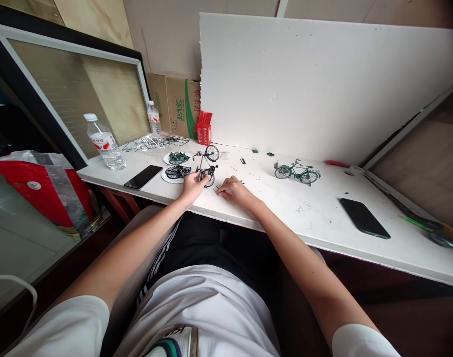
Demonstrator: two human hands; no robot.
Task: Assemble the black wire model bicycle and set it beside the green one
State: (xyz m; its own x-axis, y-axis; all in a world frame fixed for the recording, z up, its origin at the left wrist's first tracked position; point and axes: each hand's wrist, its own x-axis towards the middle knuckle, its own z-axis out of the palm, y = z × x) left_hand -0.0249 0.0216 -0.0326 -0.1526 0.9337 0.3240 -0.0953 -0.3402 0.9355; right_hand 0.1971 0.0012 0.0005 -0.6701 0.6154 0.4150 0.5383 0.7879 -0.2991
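Note:
A small black model bicycle is held near the table's front edge, with my left hand closed around its lower part. Just to the right, my right hand rests low over the table, fingers bent together in a pinch near the tabletop. Whatever lies between those fingertips is too small to name. Behind my left hand, one white plate carries black bicycle parts, and a second plate carries green parts. A finished-looking green model bicycle stands upright further right.
Two water bottles and a phone are on the left. Black part frames lie behind the plates, by a red box. Tiny bits dot the middle of the white table. Another phone lies right; a white board stands behind.

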